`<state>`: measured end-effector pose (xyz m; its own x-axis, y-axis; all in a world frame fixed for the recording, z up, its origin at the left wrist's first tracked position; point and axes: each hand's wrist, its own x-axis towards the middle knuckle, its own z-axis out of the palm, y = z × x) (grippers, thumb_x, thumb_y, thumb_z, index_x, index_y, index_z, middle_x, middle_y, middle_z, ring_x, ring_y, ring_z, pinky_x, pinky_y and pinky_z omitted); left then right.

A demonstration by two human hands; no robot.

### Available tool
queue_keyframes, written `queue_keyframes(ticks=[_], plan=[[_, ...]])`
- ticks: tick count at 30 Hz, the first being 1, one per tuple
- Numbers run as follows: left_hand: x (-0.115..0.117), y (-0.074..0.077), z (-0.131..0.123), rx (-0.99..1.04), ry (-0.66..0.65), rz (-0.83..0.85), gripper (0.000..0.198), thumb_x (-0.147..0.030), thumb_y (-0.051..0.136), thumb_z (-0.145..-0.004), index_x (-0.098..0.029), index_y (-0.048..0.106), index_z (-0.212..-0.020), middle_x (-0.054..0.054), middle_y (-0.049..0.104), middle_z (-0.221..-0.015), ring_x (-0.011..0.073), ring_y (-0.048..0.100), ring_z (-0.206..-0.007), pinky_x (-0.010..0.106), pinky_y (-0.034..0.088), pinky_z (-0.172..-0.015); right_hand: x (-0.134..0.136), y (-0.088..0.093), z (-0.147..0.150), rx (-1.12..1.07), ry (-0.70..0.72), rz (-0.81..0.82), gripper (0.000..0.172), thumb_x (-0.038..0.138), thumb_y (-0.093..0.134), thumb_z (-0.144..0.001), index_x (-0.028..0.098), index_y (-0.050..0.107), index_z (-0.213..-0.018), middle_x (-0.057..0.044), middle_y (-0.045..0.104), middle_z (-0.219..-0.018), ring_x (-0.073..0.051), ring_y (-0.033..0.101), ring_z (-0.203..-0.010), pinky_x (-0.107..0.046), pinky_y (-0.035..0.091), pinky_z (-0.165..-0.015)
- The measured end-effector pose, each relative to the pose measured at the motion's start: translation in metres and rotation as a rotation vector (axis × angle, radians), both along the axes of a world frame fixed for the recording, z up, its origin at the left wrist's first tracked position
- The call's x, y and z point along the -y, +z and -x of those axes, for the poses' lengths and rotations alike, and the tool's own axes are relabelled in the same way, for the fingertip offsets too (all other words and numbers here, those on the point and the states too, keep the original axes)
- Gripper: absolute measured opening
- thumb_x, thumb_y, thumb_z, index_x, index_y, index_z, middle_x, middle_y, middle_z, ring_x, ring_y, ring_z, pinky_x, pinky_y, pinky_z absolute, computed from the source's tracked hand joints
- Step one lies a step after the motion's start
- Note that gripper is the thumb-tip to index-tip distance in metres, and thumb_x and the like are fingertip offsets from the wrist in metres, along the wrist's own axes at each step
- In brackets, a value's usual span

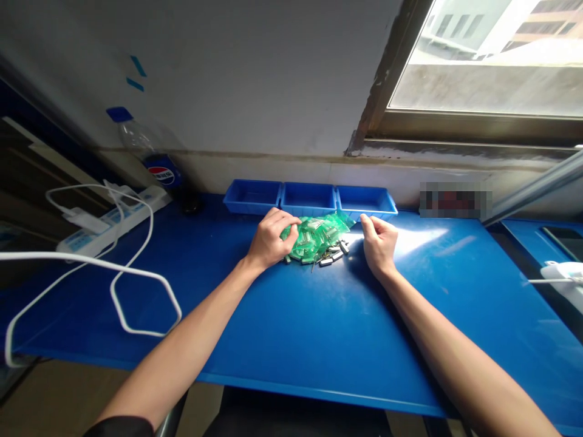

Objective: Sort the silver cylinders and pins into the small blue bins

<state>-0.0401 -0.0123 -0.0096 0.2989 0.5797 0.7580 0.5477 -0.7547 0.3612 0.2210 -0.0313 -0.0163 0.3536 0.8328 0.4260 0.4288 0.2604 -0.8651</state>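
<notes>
A green translucent bag (319, 233) holding many small metallic parts lies on the blue table (291, 328). Several loose dark and silvery pieces (337, 255) are beside the bag's lower right edge. My left hand (273, 240) is closed on the bag's left side, thumb and fingers pinched at the green plastic. At the bag's right, my right hand (380, 243) is closed in a pinch near its upper right corner; what its fingertips hold, if anything, is too small to make out. Three blue trays (310, 209) stand in a row just behind the bag.
On the left are a white power strip (86, 237), looping white cables (136, 332) and a bottle with a blue cap (159, 167). A wall and a window (483, 91) rise behind the table. A white device (562, 279) lies at the far right.
</notes>
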Motion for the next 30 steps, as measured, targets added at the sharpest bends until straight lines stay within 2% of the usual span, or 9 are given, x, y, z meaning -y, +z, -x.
queue_keyframes(ticks=[6, 9, 12, 15, 18, 22, 26, 30], plan=[[0.002, -0.002, -0.001, 0.003, 0.006, 0.063, 0.017, -0.014, 0.059, -0.095, -0.019, 0.075, -0.093, 0.004, 0.076, -0.091, 0.0200, 0.065, -0.086, 0.038, 0.056, -0.083, 0.000, 0.000, 0.001, 0.015, 0.038, 0.006, 0.057, 0.053, 0.060, -0.093, 0.025, 0.025, -0.058, 0.007, 0.021, -0.058, -0.011, 0.021, -0.054, -0.030, 0.019, -0.054], [0.003, -0.001, -0.003, 0.001, 0.016, 0.085, 0.017, -0.014, 0.059, -0.095, -0.020, 0.075, -0.094, 0.005, 0.075, -0.092, 0.0205, 0.065, -0.089, 0.039, 0.056, -0.086, 0.001, -0.002, 0.001, 0.058, 0.004, -0.014, 0.055, 0.051, 0.059, -0.094, 0.025, 0.027, -0.058, 0.006, 0.023, -0.057, -0.012, 0.024, -0.054, -0.030, 0.021, -0.054], [0.007, 0.001, -0.005, -0.034, 0.023, 0.106, 0.016, -0.016, 0.059, -0.095, -0.020, 0.075, -0.097, 0.006, 0.073, -0.097, 0.0222, 0.063, -0.096, 0.041, 0.056, -0.091, 0.002, -0.003, 0.001, 0.141, -0.054, -0.074, 0.044, 0.046, 0.058, -0.095, 0.025, 0.038, -0.063, 0.006, 0.033, -0.058, -0.013, 0.032, -0.055, -0.030, 0.029, -0.055], [0.012, 0.004, -0.008, -0.072, 0.004, 0.115, 0.015, -0.017, 0.061, -0.095, -0.020, 0.075, -0.098, 0.008, 0.072, -0.103, 0.0236, 0.062, -0.103, 0.042, 0.056, -0.096, 0.004, -0.003, 0.004, 0.249, -0.064, -0.190, 0.027, 0.039, 0.060, -0.093, 0.024, 0.051, -0.073, 0.003, 0.049, -0.068, -0.016, 0.046, -0.062, -0.032, 0.041, -0.063], [0.013, 0.011, -0.014, -0.095, -0.045, 0.107, 0.016, -0.018, 0.060, -0.096, -0.019, 0.075, -0.102, 0.008, 0.073, -0.106, 0.0242, 0.062, -0.105, 0.043, 0.056, -0.097, 0.007, -0.003, 0.007, 0.325, -0.026, -0.308, 0.011, 0.035, 0.061, -0.091, 0.025, 0.060, -0.089, -0.005, 0.063, -0.090, -0.022, 0.060, -0.083, -0.038, 0.052, -0.076], [0.004, 0.030, -0.030, -0.183, -0.141, 0.119, 0.020, -0.022, 0.061, -0.097, -0.018, 0.075, -0.111, 0.009, 0.077, -0.110, 0.0248, 0.064, -0.107, 0.042, 0.057, -0.098, 0.008, -0.006, 0.010, 0.356, 0.041, -0.361, 0.012, 0.031, 0.062, -0.092, 0.024, 0.064, -0.102, -0.009, 0.066, -0.104, -0.027, 0.064, -0.102, -0.045, 0.055, -0.086], [-0.009, 0.048, -0.043, -0.349, -0.124, 0.216, 0.036, -0.037, 0.073, -0.089, -0.019, 0.073, -0.121, 0.009, 0.079, -0.109, 0.0268, 0.070, -0.104, 0.040, 0.060, -0.091, 0.009, -0.007, 0.009, 0.347, 0.046, -0.333, 0.010, 0.029, 0.060, -0.095, 0.025, 0.064, -0.102, -0.008, 0.066, -0.103, -0.026, 0.065, -0.100, -0.045, 0.056, -0.086], [-0.015, 0.054, -0.045, -0.442, -0.095, 0.288, 0.038, -0.042, 0.075, -0.085, -0.025, 0.075, -0.118, 0.005, 0.080, -0.100, 0.0263, 0.074, -0.093, 0.038, 0.060, -0.082, 0.010, -0.004, 0.009, 0.337, 0.047, -0.333, 0.008, 0.028, 0.059, -0.096, 0.026, 0.063, -0.102, -0.007, 0.067, -0.100, -0.024, 0.065, -0.091, -0.042, 0.057, -0.080]])
